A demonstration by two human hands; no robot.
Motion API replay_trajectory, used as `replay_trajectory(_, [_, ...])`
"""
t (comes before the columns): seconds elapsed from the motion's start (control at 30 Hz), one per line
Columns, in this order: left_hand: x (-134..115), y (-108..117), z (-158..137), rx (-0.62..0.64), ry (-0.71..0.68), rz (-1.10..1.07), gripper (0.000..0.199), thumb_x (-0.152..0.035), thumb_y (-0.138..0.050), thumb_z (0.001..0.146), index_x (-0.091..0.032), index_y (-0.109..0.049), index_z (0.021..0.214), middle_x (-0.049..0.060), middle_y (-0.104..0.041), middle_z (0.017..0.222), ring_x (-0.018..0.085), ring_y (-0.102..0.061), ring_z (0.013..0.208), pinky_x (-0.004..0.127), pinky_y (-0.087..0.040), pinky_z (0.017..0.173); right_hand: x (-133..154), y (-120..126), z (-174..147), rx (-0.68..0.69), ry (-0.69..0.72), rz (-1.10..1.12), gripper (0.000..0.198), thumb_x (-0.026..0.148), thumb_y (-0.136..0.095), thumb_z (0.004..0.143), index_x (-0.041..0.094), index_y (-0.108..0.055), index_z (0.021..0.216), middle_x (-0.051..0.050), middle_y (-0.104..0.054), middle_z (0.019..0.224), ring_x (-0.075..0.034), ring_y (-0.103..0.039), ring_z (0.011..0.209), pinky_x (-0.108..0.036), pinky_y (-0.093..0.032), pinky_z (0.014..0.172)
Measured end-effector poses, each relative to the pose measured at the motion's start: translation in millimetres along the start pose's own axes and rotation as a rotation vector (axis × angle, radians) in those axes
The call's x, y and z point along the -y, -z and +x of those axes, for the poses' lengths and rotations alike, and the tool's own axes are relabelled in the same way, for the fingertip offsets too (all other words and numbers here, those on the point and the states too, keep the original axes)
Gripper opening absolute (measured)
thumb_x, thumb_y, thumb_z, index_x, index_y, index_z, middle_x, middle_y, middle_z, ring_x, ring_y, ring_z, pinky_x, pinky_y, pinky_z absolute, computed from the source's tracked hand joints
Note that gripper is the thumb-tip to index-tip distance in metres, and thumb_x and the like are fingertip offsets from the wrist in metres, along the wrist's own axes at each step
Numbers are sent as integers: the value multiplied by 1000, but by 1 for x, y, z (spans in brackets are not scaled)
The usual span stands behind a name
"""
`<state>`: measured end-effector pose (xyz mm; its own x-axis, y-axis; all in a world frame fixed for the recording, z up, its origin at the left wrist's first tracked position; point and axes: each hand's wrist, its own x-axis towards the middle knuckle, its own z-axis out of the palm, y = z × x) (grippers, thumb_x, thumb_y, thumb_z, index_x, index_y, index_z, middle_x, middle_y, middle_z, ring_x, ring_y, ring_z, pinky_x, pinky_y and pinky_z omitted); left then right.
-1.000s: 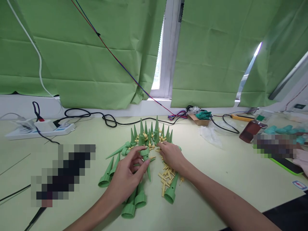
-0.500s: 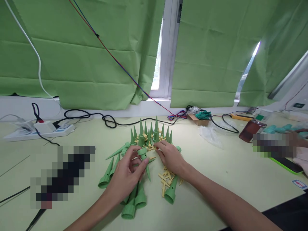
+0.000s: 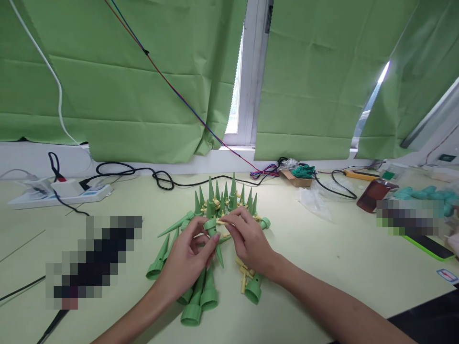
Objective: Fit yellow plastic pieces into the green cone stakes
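My left hand (image 3: 186,253) is closed around a green plastic watering spike (image 3: 212,228), its wide collar up and its tip slanting down. Between the fingertips of my right hand (image 3: 253,241) is a small yellow peg (image 3: 221,222), its end close beside the spike's collar; whether they touch I cannot tell. Behind both hands several green spikes stand upright (image 3: 233,191) among yellow pieces. More spikes (image 3: 191,313) lie around my left hand. Below my right wrist lie loose yellow pegs (image 3: 244,277) and one lying spike (image 3: 254,290), partly covered by the hand.
A white power strip (image 3: 60,195) with black cables sits at the left. Toward the back right are a small cardboard box (image 3: 297,178), a clear plastic bag (image 3: 313,203) and a bottle of dark red liquid (image 3: 375,193). Blurred patches hide items on both sides.
My right hand has drawn back from the pile of yellow pieces with a peg in its fingertips, which is now beside the spike. My left hand has barely moved.
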<state>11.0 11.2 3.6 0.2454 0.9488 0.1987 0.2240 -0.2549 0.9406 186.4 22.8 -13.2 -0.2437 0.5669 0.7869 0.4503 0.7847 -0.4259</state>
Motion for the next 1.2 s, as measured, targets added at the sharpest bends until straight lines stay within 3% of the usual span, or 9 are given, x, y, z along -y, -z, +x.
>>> replay_trajectory(0.3, [-1, 1, -1, -30, -19, 20, 28, -44, -66, 84, -25, -47, 95, -10, -39, 54, 11, -41, 45, 20, -32, 43, 1, 0, 0, 16, 4, 19, 22, 16, -39, 101, 19, -60, 106, -8, -53, 93, -18, -55, 83, -32, -49, 72])
replay_trajectory(0.63, [5, 2, -2, -128, -117, 200, 27, -44, -67, 83, -25, -53, 97, -7, -49, 61, 12, -47, 55, 21, -38, 50, 2, 3, 3, -1, 20, 34, 21, 16, -40, 100, 16, -62, 100, -7, -54, 87, -17, -54, 79, -29, -46, 68])
replay_trajectory(1.2, [7, 2, -3, -146, -77, 200, 33, -48, -68, 80, -24, -54, 97, -7, -50, 56, 13, -43, 51, 22, -37, 47, 6, 3, 1, 0, 32, 38, 19, 16, -42, 100, 18, -61, 98, -6, -56, 86, -17, -55, 78, -29, -47, 69])
